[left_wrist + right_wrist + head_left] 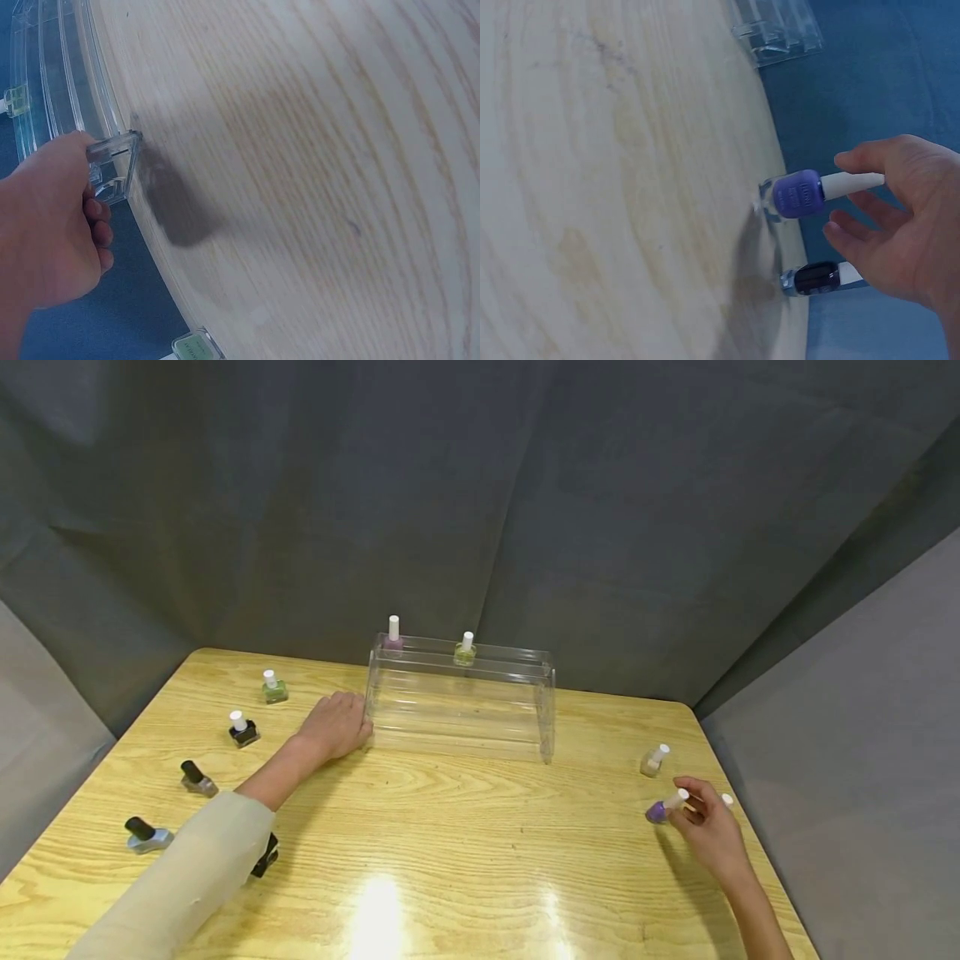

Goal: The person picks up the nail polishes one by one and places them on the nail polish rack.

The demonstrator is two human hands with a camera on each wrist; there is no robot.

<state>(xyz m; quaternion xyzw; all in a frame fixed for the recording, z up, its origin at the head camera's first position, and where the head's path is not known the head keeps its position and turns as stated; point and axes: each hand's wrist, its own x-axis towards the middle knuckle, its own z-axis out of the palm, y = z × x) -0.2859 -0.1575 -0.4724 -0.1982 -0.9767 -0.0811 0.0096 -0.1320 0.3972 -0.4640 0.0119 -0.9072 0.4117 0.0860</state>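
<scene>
On the wooden table stands a clear acrylic display rack [457,743] with stepped tiers. My left hand [335,725] grips its left end; in the left wrist view the fingers [97,217] curl by the rack's end panel [112,150]. A pink nail polish bottle [393,643] and a yellow-green one [464,655] stand on the top tier. At the table's right side, my right hand [711,828] pinches the white cap of a purple nail polish bottle [799,193], which leans slightly. A dark, white-capped bottle [817,277] stands just beside that hand, mostly hidden in the head view.
A pale beige bottle [650,766] stands beyond the purple one. Along the left side are green [275,692], black [243,733], greyish [200,785] and light blue [152,840] bottles. My left sleeve partly covers another dark bottle [262,860]. Grey cloth [450,502] hangs behind the table.
</scene>
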